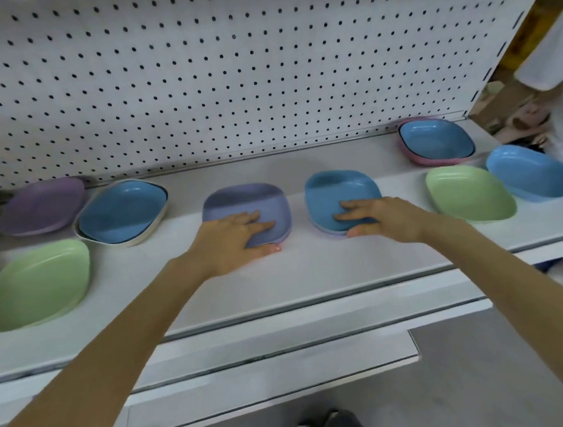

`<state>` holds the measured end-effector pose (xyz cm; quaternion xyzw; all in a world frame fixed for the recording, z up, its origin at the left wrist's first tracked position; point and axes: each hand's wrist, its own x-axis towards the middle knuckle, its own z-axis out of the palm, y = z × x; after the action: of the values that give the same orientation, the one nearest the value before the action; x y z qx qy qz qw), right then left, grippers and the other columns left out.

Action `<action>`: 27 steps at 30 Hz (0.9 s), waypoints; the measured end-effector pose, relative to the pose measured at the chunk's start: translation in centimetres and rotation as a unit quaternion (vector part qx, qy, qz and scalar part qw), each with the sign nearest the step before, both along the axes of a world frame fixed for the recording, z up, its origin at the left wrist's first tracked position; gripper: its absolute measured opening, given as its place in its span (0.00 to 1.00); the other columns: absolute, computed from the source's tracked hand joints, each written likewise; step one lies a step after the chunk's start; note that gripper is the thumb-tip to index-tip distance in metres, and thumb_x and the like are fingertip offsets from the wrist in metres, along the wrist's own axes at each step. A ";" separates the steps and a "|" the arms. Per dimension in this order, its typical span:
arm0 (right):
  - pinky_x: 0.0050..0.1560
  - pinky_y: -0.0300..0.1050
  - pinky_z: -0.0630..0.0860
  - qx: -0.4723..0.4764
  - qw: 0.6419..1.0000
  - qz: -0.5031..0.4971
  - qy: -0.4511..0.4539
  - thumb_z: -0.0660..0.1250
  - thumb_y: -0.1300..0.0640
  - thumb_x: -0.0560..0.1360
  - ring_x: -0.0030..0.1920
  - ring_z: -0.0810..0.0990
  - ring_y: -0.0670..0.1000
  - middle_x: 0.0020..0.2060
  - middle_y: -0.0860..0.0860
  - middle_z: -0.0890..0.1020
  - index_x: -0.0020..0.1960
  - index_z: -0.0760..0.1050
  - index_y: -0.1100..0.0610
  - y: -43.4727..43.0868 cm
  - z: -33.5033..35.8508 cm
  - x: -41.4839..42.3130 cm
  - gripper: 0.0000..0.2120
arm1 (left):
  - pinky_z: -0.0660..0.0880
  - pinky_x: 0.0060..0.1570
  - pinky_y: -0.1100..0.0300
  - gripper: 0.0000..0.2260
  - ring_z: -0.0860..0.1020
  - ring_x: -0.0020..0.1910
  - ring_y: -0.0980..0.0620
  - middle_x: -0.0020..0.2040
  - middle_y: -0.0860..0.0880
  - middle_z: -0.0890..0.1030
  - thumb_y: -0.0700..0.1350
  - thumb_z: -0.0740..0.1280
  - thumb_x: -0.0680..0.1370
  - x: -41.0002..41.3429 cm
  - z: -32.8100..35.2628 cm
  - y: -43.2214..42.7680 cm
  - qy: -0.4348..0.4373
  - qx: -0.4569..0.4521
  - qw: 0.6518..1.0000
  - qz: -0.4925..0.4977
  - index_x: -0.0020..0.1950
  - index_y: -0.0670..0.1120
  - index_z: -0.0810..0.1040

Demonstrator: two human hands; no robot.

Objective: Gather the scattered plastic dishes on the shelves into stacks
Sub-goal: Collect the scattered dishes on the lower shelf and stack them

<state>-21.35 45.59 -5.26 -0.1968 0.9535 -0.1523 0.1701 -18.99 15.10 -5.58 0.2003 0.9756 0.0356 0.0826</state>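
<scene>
L hand pinches purple dish, R hand blue dish, on white shelf w/ pegboard behind.

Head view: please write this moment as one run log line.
left hand: pinches purple dish near rim | right hand: pinches blue dish near rim | both dishes: on shelf

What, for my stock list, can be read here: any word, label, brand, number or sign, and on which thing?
None can be read. The coloured plastic dishes, white perforated back panel and pale grey shelf bear no text; the yellow shape at far right is too blurred.
</scene>
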 end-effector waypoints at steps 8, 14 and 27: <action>0.65 0.43 0.63 0.002 0.998 -0.052 0.045 0.59 0.50 0.79 0.68 0.69 0.52 0.70 0.48 0.70 0.67 0.72 0.51 -0.3 0.6 -2.4 0.17 | 0.60 0.61 0.66 0.31 0.67 0.69 0.51 0.72 0.51 0.67 0.68 0.53 0.74 -4.8 1.2 2.2 -0.051 0.053 0.996 -0.044 0.71 0.52 0.68; 0.59 0.36 0.66 -0.107 0.966 -0.187 0.144 0.64 0.48 0.76 0.60 0.76 0.48 0.61 0.46 0.79 0.61 0.77 0.50 5.3 2.9 1.0 0.15 | 0.68 0.57 0.55 0.32 0.72 0.60 0.47 0.63 0.49 0.74 0.68 0.54 0.73 -6.7 2.9 5.3 0.020 0.129 0.990 -0.048 0.65 0.46 0.72; 0.60 0.48 0.73 -0.128 0.940 -0.289 0.125 0.67 0.51 0.74 0.55 0.79 0.48 0.52 0.49 0.83 0.54 0.82 0.53 18.6 2.6 2.1 0.11 | 0.70 0.59 0.53 0.17 0.76 0.57 0.51 0.58 0.50 0.79 0.56 0.60 0.78 -5.4 2.6 24.6 -0.094 0.259 0.936 -0.218 0.59 0.48 0.78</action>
<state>-19.24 64.22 -2.64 0.0496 0.9554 -0.2896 -0.0287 -24.34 39.72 -2.98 0.4184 0.8526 0.2869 0.1252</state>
